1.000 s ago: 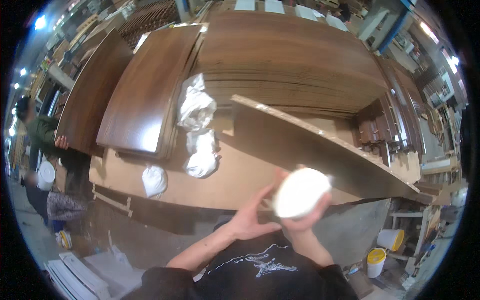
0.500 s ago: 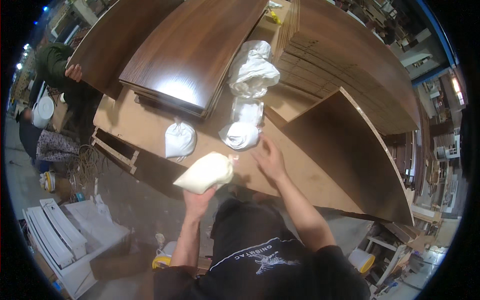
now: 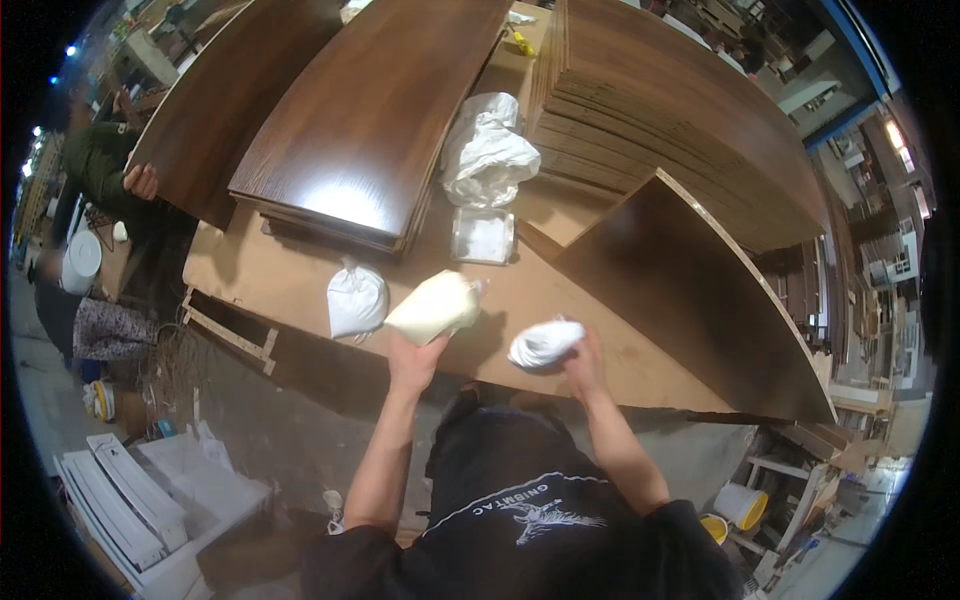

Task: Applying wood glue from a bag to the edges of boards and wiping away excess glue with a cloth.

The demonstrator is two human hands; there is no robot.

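Head view, both hands occupied. The left grip is closed on a cream-coloured, bulging, tapered bag of smooth material. The right grip is closed on a white, rounded, folded bundle, apparently cloth or soft film, held at its right end.

Progress: both items are in hand, over the near part of the tan, flat-topped counter; contact of the bundle with the surface cannot be confirmed. The two items are apart and, on judgement, not yet brought together. A white, rounded pouch with a gathered neck lies just left of the left grip's load. Beyond and between the grips lies a clear, shallow, rectangular tray with white contents; farther beyond, a white, crumpled, thin-sheet wrapper. The amount of work left cannot be established.

Pose: both forearms reach forward from the lower edge. The left hand supports its bag from beneath, narrow end to the left. The right forearm slants inward, its fingers partly hidden at the bundle.

Surroundings: a stack of glossy dark-brown wood panels lies beyond the left grip; a dark-brown, pale-edged panel stands tilted, right of the right grip.
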